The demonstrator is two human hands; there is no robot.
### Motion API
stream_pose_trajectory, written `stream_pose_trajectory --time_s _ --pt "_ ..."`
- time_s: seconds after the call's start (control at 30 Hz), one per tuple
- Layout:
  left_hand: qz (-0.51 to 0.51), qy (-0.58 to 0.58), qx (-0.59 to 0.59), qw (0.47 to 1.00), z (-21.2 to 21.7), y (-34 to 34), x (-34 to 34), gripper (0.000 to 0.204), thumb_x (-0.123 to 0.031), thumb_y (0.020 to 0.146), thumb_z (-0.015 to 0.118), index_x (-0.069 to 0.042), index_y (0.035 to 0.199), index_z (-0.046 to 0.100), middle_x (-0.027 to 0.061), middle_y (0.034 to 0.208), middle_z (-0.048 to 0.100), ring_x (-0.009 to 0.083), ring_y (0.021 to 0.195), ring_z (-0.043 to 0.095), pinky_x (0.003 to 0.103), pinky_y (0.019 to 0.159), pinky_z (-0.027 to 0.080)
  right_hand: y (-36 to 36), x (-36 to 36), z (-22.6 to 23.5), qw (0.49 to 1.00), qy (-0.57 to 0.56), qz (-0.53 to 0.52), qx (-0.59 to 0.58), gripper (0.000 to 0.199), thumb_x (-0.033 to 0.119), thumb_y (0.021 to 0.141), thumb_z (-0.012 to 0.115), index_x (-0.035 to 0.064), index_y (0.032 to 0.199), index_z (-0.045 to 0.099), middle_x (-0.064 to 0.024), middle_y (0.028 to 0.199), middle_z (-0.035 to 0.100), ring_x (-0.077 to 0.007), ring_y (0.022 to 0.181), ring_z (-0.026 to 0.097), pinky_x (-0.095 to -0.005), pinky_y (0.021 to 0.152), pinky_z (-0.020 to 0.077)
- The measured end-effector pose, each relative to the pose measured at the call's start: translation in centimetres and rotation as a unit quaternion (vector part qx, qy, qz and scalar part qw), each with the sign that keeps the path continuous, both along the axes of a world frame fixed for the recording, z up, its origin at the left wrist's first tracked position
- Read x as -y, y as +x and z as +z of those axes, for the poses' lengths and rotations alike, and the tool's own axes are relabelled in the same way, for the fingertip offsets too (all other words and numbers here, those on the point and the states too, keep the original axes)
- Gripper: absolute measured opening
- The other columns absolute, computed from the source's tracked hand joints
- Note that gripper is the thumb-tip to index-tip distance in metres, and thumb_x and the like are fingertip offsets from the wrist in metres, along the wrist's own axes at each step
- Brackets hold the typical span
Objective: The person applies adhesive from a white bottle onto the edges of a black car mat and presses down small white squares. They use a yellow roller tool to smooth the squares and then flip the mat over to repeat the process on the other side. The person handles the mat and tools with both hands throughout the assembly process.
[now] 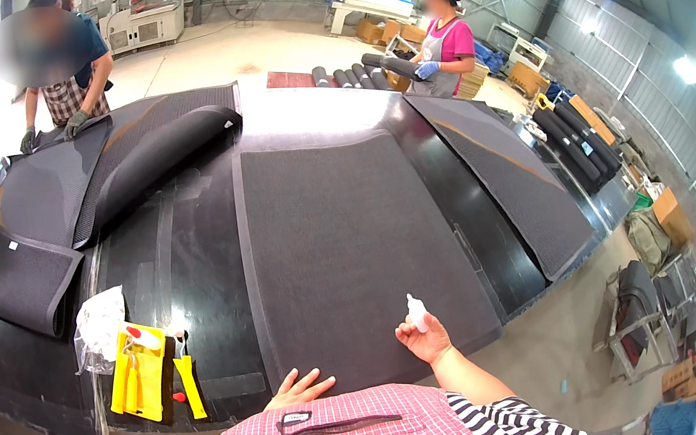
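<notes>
A dark grey rectangular mat lies flat on the black table in front of me. Across its near left corner rests my left hand, fingers spread and nothing held. Above the mat's near right part, my right hand grips a small white squeeze bottle with its narrow tip pointing up. Left of the mat lie a yellow pouch and a yellow-handled tool, with a crumpled clear plastic bag beside them.
More patterned mats, some folded over, cover the table's left side; another mat lies at the right. A person handles mats at the far left. Another person holds a rolled mat at the far side. Rolled mats stand right.
</notes>
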State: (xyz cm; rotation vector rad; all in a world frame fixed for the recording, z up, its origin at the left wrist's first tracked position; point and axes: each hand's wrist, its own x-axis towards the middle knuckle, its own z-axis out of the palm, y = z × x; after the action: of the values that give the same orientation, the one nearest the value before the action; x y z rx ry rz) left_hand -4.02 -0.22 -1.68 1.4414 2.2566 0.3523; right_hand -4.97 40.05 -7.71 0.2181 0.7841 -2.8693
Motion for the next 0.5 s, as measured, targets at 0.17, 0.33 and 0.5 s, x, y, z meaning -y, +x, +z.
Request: stream_pose_trajectory --time_s 0.17,0.33,0.5 --pt "0.01 0.04 0.019 0.999 -0.7 -0.1 0.3 0.074 -0.071 0.095 0.042 -0.025 0.153 0.046 0.0045 0.17 0.018 0.0266 0.158 0.001 0.054 0.126 -0.007 -0.2 1.1 1.1 0.998 -0.027 -0.055 0.012 0.033 0.026 0.084 0.082 0.0049 0.104 0.066 -0.0044 0.082 0.063 -0.0191 0.079 0.061 -0.0395 0.09 0.0554" --pt "0.004 0.047 -0.013 0.999 -1.7 -0.3 -0.1 0.075 -0.072 0.095 0.042 -0.026 0.154 0.045 0.0042 0.17 0.019 0.0263 0.159 0.001 0.054 0.125 -0.007 -2.9 0.7 0.9 0.989 -0.047 -0.139 -0.002 0.034 0.018 0.089 0.075 0.0054 0.12 0.066 -0.0076 0.111 0.072 -0.0235 0.1 0.068 -0.0413 0.092 0.0577" --pt "-0.009 0.169 -0.038 0.985 -7.4 -0.9 0.8 0.066 -0.062 0.099 0.045 -0.025 0.153 0.047 0.0056 0.168 0.027 0.0271 0.158 0.01 0.055 0.125 0.0 -11.4 5.2 5.8 0.989 0.003 -0.132 0.064 0.017 0.02 0.09 0.073 0.0105 0.102 0.064 -0.0023 0.09 0.067 -0.0185 0.078 0.065 -0.0382 0.079 0.0585"
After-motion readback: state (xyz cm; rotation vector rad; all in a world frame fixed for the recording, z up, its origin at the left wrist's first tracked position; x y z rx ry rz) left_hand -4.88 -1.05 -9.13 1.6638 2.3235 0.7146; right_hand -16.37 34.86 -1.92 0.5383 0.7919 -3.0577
